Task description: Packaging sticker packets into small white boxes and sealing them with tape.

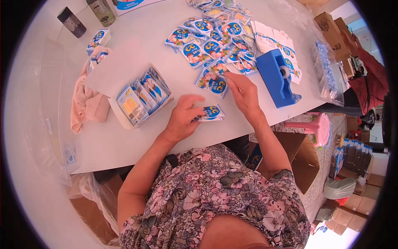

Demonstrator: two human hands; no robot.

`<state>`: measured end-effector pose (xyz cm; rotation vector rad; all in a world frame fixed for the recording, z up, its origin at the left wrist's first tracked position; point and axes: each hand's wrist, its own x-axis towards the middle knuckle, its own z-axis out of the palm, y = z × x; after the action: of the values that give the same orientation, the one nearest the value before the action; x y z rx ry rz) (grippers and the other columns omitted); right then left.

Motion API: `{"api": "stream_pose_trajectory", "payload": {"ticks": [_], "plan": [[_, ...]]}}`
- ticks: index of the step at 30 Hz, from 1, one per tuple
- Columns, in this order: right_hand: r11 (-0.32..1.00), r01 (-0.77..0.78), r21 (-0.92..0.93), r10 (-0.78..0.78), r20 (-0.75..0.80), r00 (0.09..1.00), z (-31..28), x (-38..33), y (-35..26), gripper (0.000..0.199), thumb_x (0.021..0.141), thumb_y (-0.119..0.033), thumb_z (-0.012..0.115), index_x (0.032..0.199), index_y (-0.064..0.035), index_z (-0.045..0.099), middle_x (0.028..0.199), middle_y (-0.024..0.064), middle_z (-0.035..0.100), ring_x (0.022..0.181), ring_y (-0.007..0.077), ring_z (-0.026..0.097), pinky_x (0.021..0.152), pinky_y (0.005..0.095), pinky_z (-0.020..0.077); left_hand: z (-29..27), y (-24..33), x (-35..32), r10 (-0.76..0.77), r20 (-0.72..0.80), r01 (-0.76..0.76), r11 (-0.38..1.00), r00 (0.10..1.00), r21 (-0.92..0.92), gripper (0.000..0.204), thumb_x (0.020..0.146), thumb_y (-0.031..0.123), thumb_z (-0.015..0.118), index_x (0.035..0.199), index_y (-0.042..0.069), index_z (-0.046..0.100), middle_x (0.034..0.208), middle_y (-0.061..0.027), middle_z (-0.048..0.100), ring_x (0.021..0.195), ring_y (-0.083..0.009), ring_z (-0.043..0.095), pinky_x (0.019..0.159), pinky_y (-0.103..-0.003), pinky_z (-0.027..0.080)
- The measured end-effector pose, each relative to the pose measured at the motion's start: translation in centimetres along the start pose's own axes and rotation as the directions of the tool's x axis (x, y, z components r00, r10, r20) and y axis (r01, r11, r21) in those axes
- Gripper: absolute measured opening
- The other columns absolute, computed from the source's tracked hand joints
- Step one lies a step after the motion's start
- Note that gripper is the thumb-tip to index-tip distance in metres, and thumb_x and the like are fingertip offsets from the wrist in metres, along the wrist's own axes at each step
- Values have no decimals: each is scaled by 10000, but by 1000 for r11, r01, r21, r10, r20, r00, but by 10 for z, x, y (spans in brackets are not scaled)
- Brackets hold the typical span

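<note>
My left hand (183,117) is curled closed around a few small blue-and-white sealed packets (213,111), whose ends stick out to the right. Its index finger is raised and blurred. The fingertips of my right hand (244,93) pinch the upper edge of another packet (212,82) at the near side of a large pile of packets (213,47). To the left of my left hand stands an open white box (119,113), with several packets upright inside and its flap folded out leftward.
A blue tape dispenser (273,79) stands right of my right hand, beside a stack of flat printed cartons (273,35). At left lie a pink cloth (89,101) and a small box (98,40). Two dark bottles (71,23) stand far left. A pink stool (317,126) is on the floor.
</note>
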<state>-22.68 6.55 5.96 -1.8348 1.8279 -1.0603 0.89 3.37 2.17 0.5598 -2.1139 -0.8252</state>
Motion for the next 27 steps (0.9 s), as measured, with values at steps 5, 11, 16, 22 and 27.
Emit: {"api": "stream_pose_trajectory", "payload": {"ticks": [5,11,16,22,27], "plan": [[967,-172,188,76,431,899,-4,-22,-13,274,928,-199,690,1151,-42,703,1131,107,705,996,191,665,846,333,525,3,-2,-2,80,-173,-54,987,982,153,312,650,-65,784,906,57,656,1161,-133,636,1078,-273,618,827,-334,524],[796,377,-474,-375,102,921,9,3,7,266,830,-156,754,1056,-25,704,1043,120,695,897,269,669,770,356,539,5,0,-8,-278,71,284,881,958,-379,339,699,-52,783,983,77,650,1136,-137,645,970,-273,664,795,-323,533],[899,372,-230,-340,167,926,6,-11,-3,250,796,-170,762,989,-24,704,1000,118,697,889,307,663,781,391,542,0,0,-1,74,-110,-55,985,991,163,353,692,-62,777,993,54,633,1127,-135,644,996,-262,653,847,-338,521],[903,220,-368,-255,-49,966,-6,7,7,302,825,-164,755,1082,-14,703,1041,173,689,958,342,664,849,394,538,0,1,-3,-257,151,292,908,955,-302,348,662,-89,757,954,69,654,1156,-130,635,1065,-286,620,877,-325,508],[873,187,-451,-165,88,982,-6,12,13,282,827,-117,712,1090,-14,696,1050,174,686,968,345,661,857,407,533,-2,4,-2,-208,107,229,940,972,-252,365,664,-82,763,976,72,650,1166,-120,639,1114,-273,607,907,-313,501]]}}
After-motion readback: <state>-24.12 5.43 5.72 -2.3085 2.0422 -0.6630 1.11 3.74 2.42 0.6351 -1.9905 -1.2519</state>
